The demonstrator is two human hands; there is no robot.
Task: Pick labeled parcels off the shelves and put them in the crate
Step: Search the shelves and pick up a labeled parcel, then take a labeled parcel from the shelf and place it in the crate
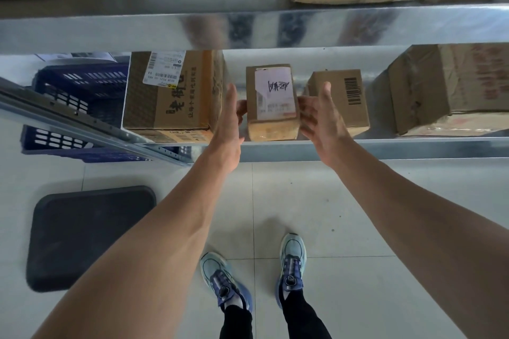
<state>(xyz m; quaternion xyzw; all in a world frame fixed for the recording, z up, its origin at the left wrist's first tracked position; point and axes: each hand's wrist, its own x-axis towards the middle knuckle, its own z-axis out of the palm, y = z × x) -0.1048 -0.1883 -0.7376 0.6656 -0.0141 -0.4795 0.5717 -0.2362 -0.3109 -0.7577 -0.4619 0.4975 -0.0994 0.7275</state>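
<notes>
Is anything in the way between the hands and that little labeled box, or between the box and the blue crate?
Nothing blocks the hands: left hand and right hand flank the small parcel. Toward the blue crate, a large carton stands beside the parcel, and a slanted shelf post crosses the crate.

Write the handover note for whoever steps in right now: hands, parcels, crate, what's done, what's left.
Left hand: open, fingers against the left side of the small labeled parcel.
Right hand: open, fingers at the parcel's right side.
The parcel sits at the front of the shelf, between the large labeled box and the barcode box.
Blue crate: to the left, past the shelf post; its contents are hidden.
Done: hands placed on the parcel.
Left: lift it, put it in the crate, then probably the other labeled parcels.
</notes>
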